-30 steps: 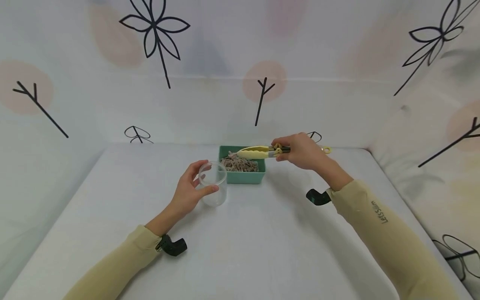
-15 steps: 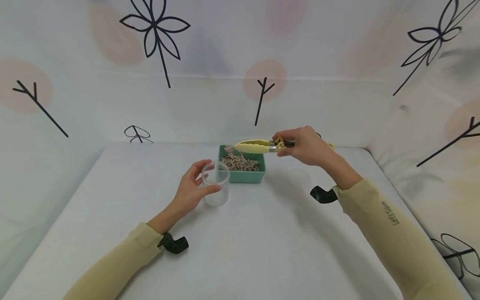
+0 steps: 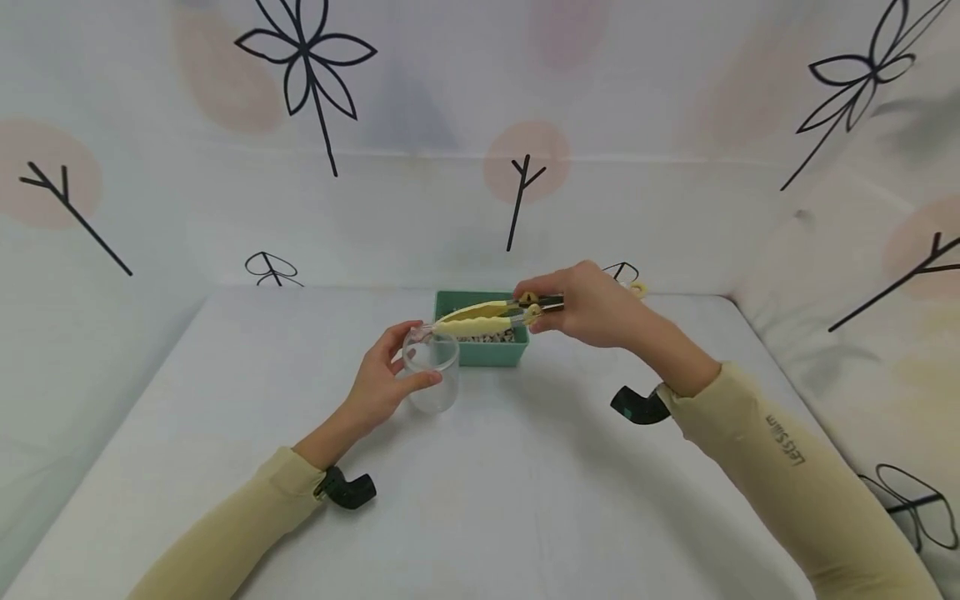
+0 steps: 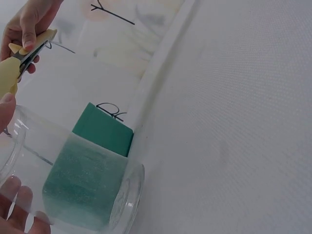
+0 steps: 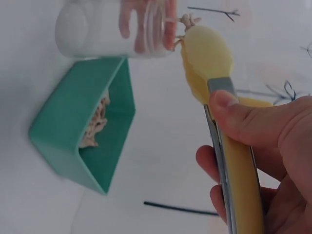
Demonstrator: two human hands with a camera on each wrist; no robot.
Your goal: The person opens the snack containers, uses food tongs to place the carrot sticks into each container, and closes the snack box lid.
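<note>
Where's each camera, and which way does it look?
Head: on the head, facing forward and down at the table; left hand, right hand and sleeves show.
Left wrist: on that wrist, looking across the clear cup toward the green box; both hands show partly.
Right wrist: on that wrist, looking along the yellow tongs toward the cup; both hands show partly.
Both wrist views share cup, box and tongs.

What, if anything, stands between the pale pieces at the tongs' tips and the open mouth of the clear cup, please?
Nothing visible does: the pale pieces at the tips of the yellow tongs are right at the rim of the clear cup. The left hand grips the cup's side, leaving its mouth uncovered.
</note>
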